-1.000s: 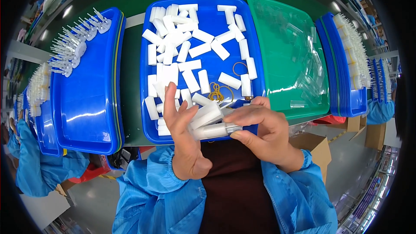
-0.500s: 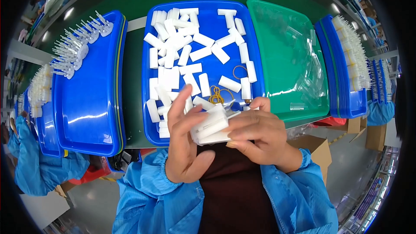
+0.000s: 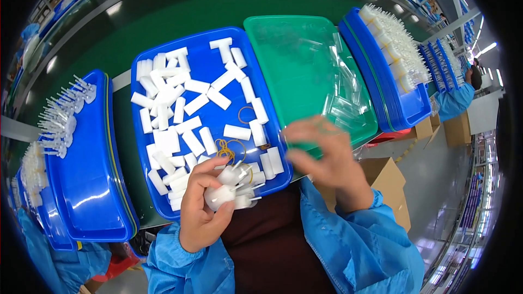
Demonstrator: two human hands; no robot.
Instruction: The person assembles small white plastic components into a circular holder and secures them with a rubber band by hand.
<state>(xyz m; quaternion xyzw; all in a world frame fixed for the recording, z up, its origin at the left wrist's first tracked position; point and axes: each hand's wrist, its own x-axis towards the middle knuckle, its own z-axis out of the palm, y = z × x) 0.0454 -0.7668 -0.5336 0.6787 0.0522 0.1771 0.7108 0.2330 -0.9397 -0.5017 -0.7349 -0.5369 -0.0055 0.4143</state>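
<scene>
My left hand point(image 3: 202, 209) is closed round a bundle of white foam cylinders point(image 3: 235, 185) with thin clear stems sticking out, above the near edge of the blue tray. My right hand point(image 3: 329, 155), blurred by motion, is apart from the bundle, near the green tray's near left corner. Its fingers are stretched out and I see nothing in them. The blue tray point(image 3: 190, 40) holds many loose white foam cylinders point(image 3: 237, 132) and a tangle of tan rubber bands point(image 3: 224, 151). Clear plastic tubes point(image 3: 346, 106) lie along the right side of the green tray point(image 3: 289, 71).
At the left, stacked blue trays point(image 3: 87, 185) carry clear stemmed pieces point(image 3: 60, 125). Another stack of blue trays point(image 3: 370, 76) at the right bears rows of white-stemmed bundles point(image 3: 395, 49). A cardboard box point(image 3: 389, 185) stands below right. A co-worker in blue point(image 3: 455, 100) is farther right.
My right hand has let go of the bundle and moved right toward the green tray. My left hand keeps the bundle, now turned with stems pointing right. The view has swung right.
</scene>
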